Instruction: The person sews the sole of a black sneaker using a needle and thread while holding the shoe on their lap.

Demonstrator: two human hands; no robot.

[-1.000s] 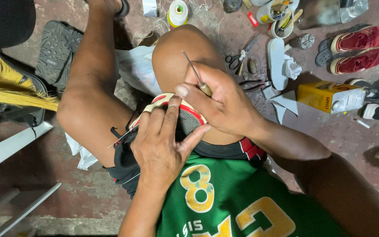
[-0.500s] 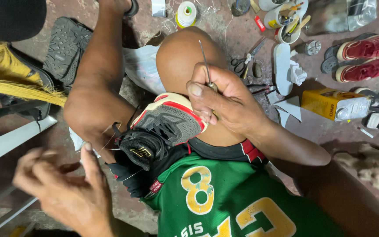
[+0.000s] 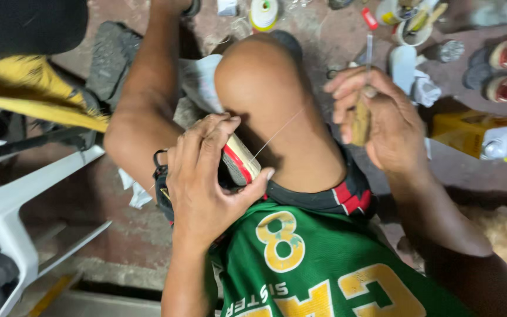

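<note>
Where the view is cut off: the person's face and lower legs lie outside the frame.
Hidden: most of the black shoe with a red-and-cream sole edge (image 3: 239, 161), wedged between the bare knees, is covered by the left hand (image 3: 206, 182).
Left hand: fingers curled and pressed over the shoe, thumb hooked under its sole.
Right hand (image 3: 377, 123): closed in a fist round the worn wooden-handled awl (image 3: 361, 114); its thin metal needle points upward, slightly blurred.
Thread: a fine pale thread (image 3: 277, 135) runs taut from the sole across the knee.
Floor clutter: a white thread spool (image 3: 263, 12) and a yellow carton (image 3: 459, 132), blurred.
</note>
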